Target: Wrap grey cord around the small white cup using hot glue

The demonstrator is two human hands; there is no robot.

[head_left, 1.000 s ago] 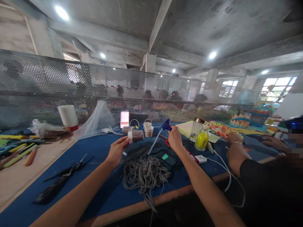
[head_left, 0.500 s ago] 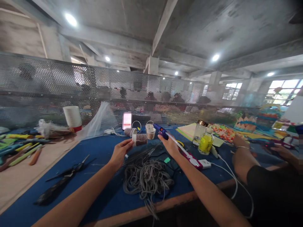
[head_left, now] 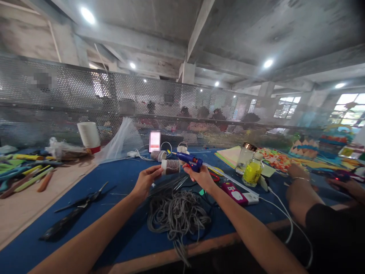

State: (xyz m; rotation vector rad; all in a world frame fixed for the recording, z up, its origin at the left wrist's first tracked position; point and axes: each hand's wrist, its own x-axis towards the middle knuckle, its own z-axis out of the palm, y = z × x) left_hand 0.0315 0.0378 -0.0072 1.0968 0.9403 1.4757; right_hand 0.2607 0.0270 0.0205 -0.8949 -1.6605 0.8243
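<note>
My left hand (head_left: pixel 146 181) pinches the white rim of a small paper cup (head_left: pixel 172 167) lying on its side, its wall wrapped in grey-brown cord. My right hand (head_left: pixel 202 177) is closed around a blue hot glue gun (head_left: pixel 190 161) with a pale glue stick out of its back. The gun's tip points left, just above the wrapped cup; whether it touches cannot be made out. Below both hands lies a loose heap of grey cord (head_left: pixel 178 215). Behind the held cup lies another wrapped cup (head_left: pixel 158 155), and a cup with a handle (head_left: pixel 182 150) stands partly hidden by the gun.
Black-handled scissors (head_left: pixel 82 203) lie at left, near several tools and a stack of paper cups (head_left: pixel 89 136). A magenta power bank (head_left: pixel 235 193), a glass jar (head_left: pixel 244 159) and a yellow bottle (head_left: pixel 252 171) are at right. A co-worker's arm (head_left: pixel 299 188) reaches in beyond them.
The glue gun has swung from pointing up-left to lying nearly level, with its tip moved left over the cup. The cup has shifted slightly right in my left hand's grip.
</note>
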